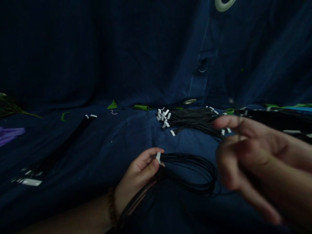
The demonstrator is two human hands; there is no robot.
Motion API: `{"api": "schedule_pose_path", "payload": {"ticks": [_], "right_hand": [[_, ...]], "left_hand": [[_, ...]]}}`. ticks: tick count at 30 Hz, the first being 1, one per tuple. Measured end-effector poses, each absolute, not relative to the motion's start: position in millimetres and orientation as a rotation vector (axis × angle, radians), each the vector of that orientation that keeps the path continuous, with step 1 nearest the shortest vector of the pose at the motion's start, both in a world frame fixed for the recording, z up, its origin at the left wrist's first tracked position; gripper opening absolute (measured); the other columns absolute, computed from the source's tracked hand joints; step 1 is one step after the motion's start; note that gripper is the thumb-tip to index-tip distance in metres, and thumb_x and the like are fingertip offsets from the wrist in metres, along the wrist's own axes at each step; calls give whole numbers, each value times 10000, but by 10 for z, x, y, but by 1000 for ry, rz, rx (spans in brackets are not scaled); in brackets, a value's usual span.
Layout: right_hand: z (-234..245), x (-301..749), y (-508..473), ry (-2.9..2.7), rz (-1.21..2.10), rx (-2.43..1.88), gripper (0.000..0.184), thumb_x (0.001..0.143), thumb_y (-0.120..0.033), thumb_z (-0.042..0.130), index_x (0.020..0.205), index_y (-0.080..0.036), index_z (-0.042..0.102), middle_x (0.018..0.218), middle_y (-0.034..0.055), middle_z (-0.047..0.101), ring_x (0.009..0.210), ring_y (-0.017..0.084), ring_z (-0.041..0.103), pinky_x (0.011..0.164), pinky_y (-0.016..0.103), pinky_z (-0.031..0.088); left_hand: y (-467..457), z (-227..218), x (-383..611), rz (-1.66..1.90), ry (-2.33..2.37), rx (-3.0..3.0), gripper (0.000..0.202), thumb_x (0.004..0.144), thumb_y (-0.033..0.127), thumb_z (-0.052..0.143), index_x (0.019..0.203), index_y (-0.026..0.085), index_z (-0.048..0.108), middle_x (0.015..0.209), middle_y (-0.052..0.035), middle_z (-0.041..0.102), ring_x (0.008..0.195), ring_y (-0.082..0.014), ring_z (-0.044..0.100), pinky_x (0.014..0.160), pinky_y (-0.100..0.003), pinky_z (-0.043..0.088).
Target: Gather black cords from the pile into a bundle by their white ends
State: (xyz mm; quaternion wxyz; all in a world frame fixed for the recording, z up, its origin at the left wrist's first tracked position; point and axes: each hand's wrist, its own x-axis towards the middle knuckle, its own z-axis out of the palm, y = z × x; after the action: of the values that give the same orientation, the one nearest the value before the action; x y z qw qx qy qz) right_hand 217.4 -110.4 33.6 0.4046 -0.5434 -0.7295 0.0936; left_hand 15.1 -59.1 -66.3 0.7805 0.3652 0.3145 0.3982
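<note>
Closest to me, my right hand (pixel 246 156) hung blurred in front of the camera, fingers spread and loosely curled, gripping nothing. Just beyond and to its left, my left hand (pixel 138 175) was closed in a pinch on a bundle of thin black cords (pixel 192 170), thumb and forefinger clamped right behind the small white end pieces (pixel 158 158). From there the cords ran out toward my right hand, looped round and trailed back under my left wrist, where a beaded bracelet (pixel 111 206) sat. The loop lay on the dark blue cloth (pixel 126 130) spread under everything.

I judged the cords light and limp, with no stiffness of their own, apt to splay or tangle if held loosely. The best hold seemed to be where I already had it, at the gathered ends beside the white pieces, with the sagging loop as the second place to take hold.

Farther out on my left, a flat black strip (pixel 70 139) ran away from me, with white tabs at each end. Past the middle lay a larger heap of the same black cords (pixel 195 118), its white tips fanned toward the left. A few green leaves (pixel 112 105) were scattered near the fold where the cloth rose, and metal eyelets (pixel 223 4) showed in it higher up.

I could read no brand, label or writing anywhere; the light was too dim.
</note>
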Motion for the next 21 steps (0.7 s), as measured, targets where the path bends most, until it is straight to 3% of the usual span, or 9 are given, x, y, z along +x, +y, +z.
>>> {"api": "schedule_pose_path", "payload": {"ticks": [2, 4, 7, 10, 21], "right_hand": [[273, 2042, -1148, -1848, 594, -1277, 153, 979, -280, 276, 987, -258, 428, 622, -95, 630, 264, 21, 446, 304, 122, 347], [177, 1950, -1185, -1928, 743, -1273, 101, 936, -252, 405, 855, -239, 465, 661, -75, 636, 416, 53, 561, 387, 148, 409], [35, 1904, -1227, -2150, 436, -1389, 135, 875, -159, 465, 786, -217, 549, 657, -36, 605, 561, 108, 587, 514, 222, 422], [-46, 1910, -1242, -2265, 203, -1382, 161, 861, -120, 443, 801, -209, 562, 666, -26, 584, 563, 124, 555, 519, 247, 387], [-81, 1931, -1252, -2318, 208, -1349, 166, 878, -138, 429, 824, -226, 559, 672, -36, 578, 543, 116, 524, 501, 246, 354]], "left_hand": [[-598, -670, 148, 846, 670, 776, 233, 753, 251, 679, 982, 224, 646, 730, -3, 618, 593, -78, 516, 539, -175, 382], [-609, -664, 143, 846, 661, 754, 229, 751, 268, 681, 975, 233, 649, 698, 6, 603, 561, -69, 497, 513, -171, 359], [-632, -626, 131, 812, 620, 724, 228, 733, 271, 699, 956, 239, 658, 676, 13, 591, 529, -54, 473, 491, -162, 329], [-649, -596, 123, 802, 591, 702, 215, 741, 260, 694, 952, 236, 663, 683, 9, 602, 530, -47, 469, 492, -153, 322], [-643, -630, 116, 801, 539, 683, 211, 755, 247, 681, 965, 235, 659, 705, 4, 617, 556, -48, 496, 519, -147, 344]]}}
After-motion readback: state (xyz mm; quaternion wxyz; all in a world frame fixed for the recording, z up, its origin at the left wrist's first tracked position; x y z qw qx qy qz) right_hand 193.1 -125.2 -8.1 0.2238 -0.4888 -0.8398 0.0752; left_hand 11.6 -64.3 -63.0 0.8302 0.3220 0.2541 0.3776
